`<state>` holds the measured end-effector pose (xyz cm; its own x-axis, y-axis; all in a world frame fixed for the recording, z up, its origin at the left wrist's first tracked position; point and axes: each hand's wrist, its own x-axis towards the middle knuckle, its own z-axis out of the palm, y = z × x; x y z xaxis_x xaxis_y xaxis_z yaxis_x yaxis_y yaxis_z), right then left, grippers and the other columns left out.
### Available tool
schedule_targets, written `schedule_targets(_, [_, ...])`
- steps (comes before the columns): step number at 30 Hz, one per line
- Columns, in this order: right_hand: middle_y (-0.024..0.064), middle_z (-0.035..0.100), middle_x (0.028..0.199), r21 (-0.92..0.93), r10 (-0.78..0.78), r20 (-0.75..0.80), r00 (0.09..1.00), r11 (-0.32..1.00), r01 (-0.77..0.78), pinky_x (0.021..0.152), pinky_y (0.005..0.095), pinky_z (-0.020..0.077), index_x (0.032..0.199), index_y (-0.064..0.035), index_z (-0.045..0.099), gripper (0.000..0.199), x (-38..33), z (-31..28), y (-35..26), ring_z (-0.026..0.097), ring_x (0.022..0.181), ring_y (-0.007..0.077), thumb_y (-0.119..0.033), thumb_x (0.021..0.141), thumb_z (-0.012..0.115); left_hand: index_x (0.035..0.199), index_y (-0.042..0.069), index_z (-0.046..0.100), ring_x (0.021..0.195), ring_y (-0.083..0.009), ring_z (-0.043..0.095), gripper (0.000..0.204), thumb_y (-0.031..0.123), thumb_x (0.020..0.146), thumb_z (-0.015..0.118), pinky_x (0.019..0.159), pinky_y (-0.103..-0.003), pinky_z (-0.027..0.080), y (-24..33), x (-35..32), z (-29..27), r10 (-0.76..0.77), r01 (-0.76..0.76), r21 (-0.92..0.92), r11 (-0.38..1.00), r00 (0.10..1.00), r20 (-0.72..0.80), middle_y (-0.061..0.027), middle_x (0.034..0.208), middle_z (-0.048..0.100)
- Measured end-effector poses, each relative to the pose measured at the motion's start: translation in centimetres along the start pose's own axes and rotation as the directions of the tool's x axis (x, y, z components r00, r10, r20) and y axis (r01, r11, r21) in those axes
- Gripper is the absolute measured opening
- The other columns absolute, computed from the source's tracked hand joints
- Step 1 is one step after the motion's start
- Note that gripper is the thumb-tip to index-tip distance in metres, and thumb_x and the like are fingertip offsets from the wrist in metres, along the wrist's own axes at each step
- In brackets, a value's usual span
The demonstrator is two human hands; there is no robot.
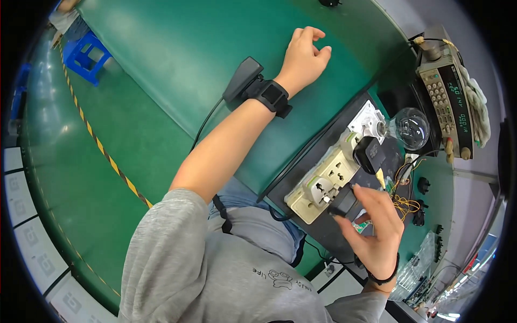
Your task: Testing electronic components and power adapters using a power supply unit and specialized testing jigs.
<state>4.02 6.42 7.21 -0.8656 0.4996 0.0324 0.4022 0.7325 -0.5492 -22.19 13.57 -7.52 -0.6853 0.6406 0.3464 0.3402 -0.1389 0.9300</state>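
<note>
My right hand [378, 229] grips a small black plug adapter [342, 204] at the near end of a cream power strip [322, 185], touching or just above one of its sockets. A second black adapter [369, 154] sits plugged in at the strip's far end. Beyond it, a clear glass bulb [410, 128] lies in a white lamp holder [365, 120]. My left hand [305, 58] rests far off on the green table top [215, 43], fingers loosely curled and holding nothing. A black band with a device [273, 96] is on that wrist.
The strip lies on a black mat [318, 148]. A bench instrument with keypad and display [447, 102] stands at the right. Yellow wires [403, 204], small black plugs [422, 185] and clear bags [420, 261] lie nearby. A blue stool [83, 54] stands on the taped floor.
</note>
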Motion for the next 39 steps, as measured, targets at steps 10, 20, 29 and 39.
schedule_targets(10, [0.0126, 0.059, 0.091, -0.122, -0.123, 0.136, 0.983, 0.983, 0.140, 0.060, 0.0336, 0.0482, 0.103, 0.0083, 0.060, 0.047, 2.7, -0.1, -1.6, 0.057, 0.072, 0.0271, -0.007, 0.062, 0.078, 0.104, 0.001, 0.056, 0.073, -0.0143, 0.056, 0.031, 0.021, 0.081, 0.064, 0.069, -0.029, 0.048, 1.7, -1.2, 1.3, -0.049, 0.046, 0.021, 0.999, 0.988, 0.143, -0.0114, 0.103, 0.052])
schedule_targets(20, [0.0115, 0.061, 0.094, -0.001, -0.134, 0.054, 0.989, 0.991, 0.134, 0.060, 0.0314, 0.0443, 0.100, 0.0036, 0.063, 0.046, 1.7, 0.7, 0.0, 0.055, 0.072, 0.0244, -0.016, 0.062, 0.079, 0.088, 0.001, 0.064, 0.069, -0.0135, 0.058, 0.027, 0.026, 0.079, 0.070, 0.064, -0.026, 0.046, 3.9, -3.2, 2.5, 0.173, 0.052, -0.318, 0.947, 0.751, 0.637, -0.0075, 0.080, 0.065])
schedule_targets(29, [0.0094, 0.065, 0.083, -0.251, 0.027, -0.413, 0.910, 0.957, -0.142, 0.075, 0.0335, 0.0382, 0.091, 0.0002, 0.066, 0.030, -0.7, -0.1, 6.3, 0.056, 0.072, 0.0232, -0.013, 0.066, 0.076, 0.111, 0.006, 0.058, 0.098, -0.0163, 0.051, 0.058, 0.018, 0.061, 0.084, 0.081, -0.028, 0.041, 8.5, -4.0, 0.0, 0.231, -0.034, -0.233, 0.972, 0.323, 0.918, -0.0030, 0.109, 0.056])
schedule_targets(39, [0.0025, 0.064, 0.068, -0.038, 0.112, -0.234, 0.966, 0.991, -0.125, 0.080, 0.0323, 0.0357, 0.086, -0.0031, 0.069, 0.019, -5.7, 0.3, 3.8, 0.053, 0.060, 0.0154, -0.013, 0.071, 0.074, 0.106, 0.002, 0.064, 0.098, -0.0207, 0.058, 0.048, 0.013, 0.062, 0.081, 0.088, -0.031, 0.043, 8.7, -3.8, 0.2, 0.286, -0.120, -0.260, 0.958, 0.399, 0.871, -0.0091, 0.104, 0.063])
